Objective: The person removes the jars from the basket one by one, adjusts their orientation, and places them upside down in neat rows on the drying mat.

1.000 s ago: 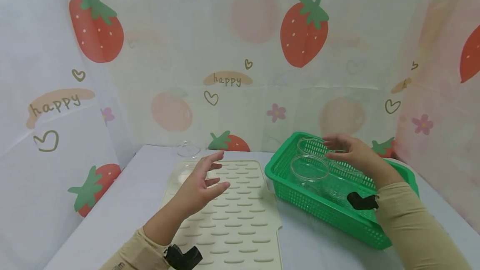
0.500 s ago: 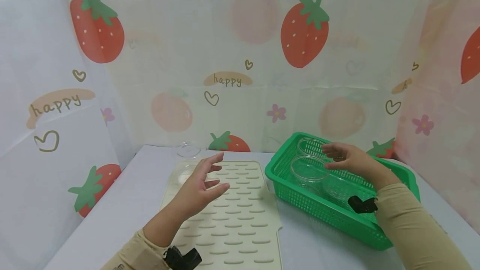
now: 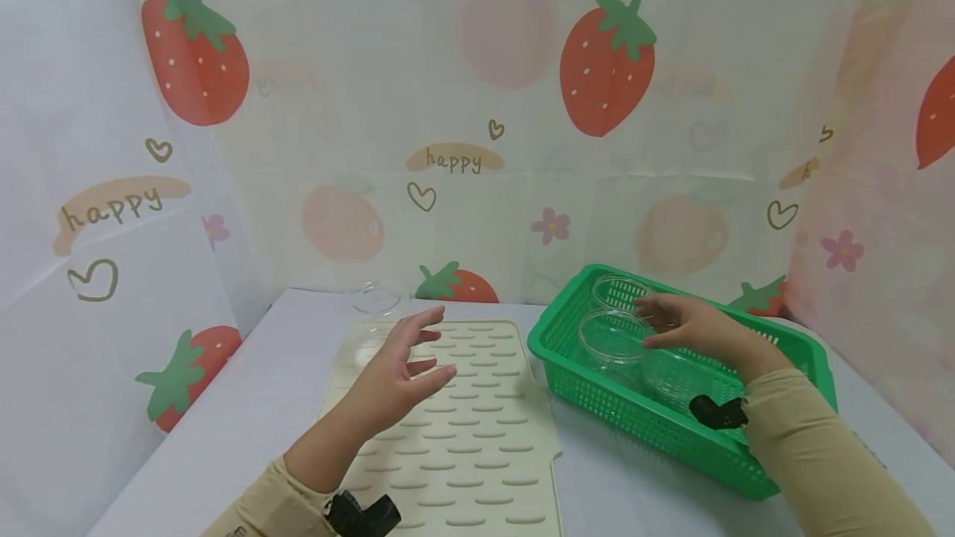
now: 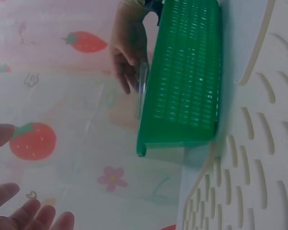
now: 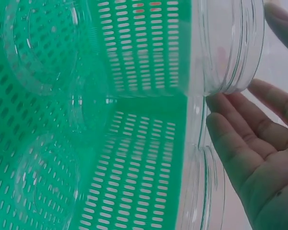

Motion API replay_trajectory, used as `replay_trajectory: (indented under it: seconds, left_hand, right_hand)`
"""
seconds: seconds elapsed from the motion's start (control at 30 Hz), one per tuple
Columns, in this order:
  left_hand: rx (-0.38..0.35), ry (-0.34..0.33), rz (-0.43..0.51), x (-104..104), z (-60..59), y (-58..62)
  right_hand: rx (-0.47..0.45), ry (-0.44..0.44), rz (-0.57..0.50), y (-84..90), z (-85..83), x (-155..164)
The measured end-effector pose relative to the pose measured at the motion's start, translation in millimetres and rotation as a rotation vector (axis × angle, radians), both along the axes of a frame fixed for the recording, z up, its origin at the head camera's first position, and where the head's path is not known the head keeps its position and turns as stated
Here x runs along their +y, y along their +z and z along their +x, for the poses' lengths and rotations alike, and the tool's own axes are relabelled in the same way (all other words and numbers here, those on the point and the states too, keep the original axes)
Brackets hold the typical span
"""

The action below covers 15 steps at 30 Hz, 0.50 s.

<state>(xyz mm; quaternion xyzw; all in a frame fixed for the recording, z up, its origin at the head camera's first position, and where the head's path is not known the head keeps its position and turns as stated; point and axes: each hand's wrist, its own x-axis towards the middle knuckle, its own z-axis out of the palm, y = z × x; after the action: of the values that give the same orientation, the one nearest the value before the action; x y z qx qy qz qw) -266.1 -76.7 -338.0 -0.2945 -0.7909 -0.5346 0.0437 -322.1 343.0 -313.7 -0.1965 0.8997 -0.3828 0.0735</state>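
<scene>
Strawberry-printed cloth walls in a pale table (image 3: 246, 404), where a cream ridged mat (image 3: 462, 437) lies beside a green basket (image 3: 642, 425) to its right. We see our right hand (image 3: 697, 328) inside the basket, fingers spread and loosely curved beside the rim of a clear jar (image 3: 610, 336), closed on nothing. 2 more clear jars stand by it in the basket. Our left hand (image 3: 399, 367) hovers above the mat, fingers apart and empty. A clear lid (image 3: 375, 298) rests at the table's far edge.
</scene>
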Motion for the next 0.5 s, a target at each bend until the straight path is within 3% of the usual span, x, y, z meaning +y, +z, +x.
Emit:
replay_trajectory:
  seconds: [0.23, 0.5]
  left_hand:
    - [-0.005, 0.005, -0.002, 0, -0.7, -1.7]
    - [-0.020, -0.008, 0.010, 0, -1.5, -4.1]
  right_hand:
    - [-0.034, 0.048, -0.023, -2.0, -0.5, -4]
    - [-0.042, 0.071, 0.032, -6.0, -3.8, -13]
